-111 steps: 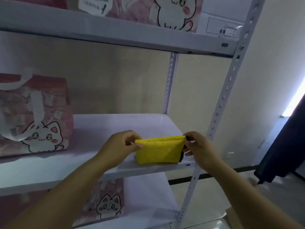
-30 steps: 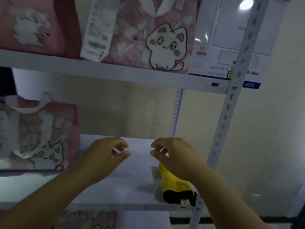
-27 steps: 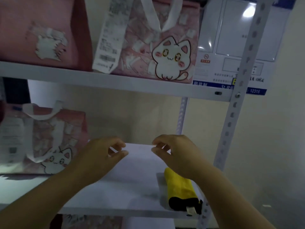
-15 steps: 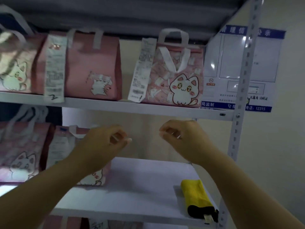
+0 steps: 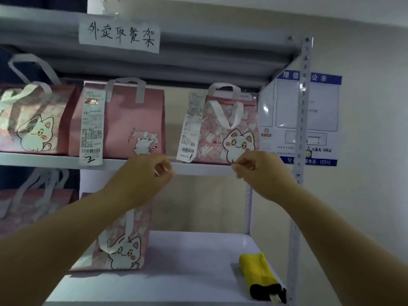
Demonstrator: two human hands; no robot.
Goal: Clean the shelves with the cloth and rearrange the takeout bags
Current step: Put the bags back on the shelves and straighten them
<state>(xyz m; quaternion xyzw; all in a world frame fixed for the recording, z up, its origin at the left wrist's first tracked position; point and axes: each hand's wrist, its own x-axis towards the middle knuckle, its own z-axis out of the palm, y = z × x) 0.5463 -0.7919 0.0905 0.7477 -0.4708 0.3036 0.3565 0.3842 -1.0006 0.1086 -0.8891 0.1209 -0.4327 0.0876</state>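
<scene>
The folded yellow cloth (image 5: 257,273) lies on the lower shelf (image 5: 187,268) near its right front corner, untouched. My left hand (image 5: 144,176) and my right hand (image 5: 261,172) are both raised in front of the upper shelf's edge (image 5: 198,168), fingers curled, holding nothing. Just above my right hand stands a pink cat takeout bag (image 5: 229,133) with a receipt marked 1. A plain pink bag (image 5: 125,122) with a receipt marked 2 stands above my left hand. Another cat bag (image 5: 123,244) sits on the lower shelf behind my left forearm.
More pink bags stand at the far left of the upper shelf (image 5: 28,120) and the lower shelf (image 5: 33,204). A handwritten paper label (image 5: 119,35) hangs on the top shelf. The metal upright (image 5: 301,133) and a blue-and-white wall notice (image 5: 318,120) are at the right.
Both hands let go of the yellow cloth, which now lies on the lower shelf, and rose to the upper shelf's edge. The view tilted up, showing the upper bags.
</scene>
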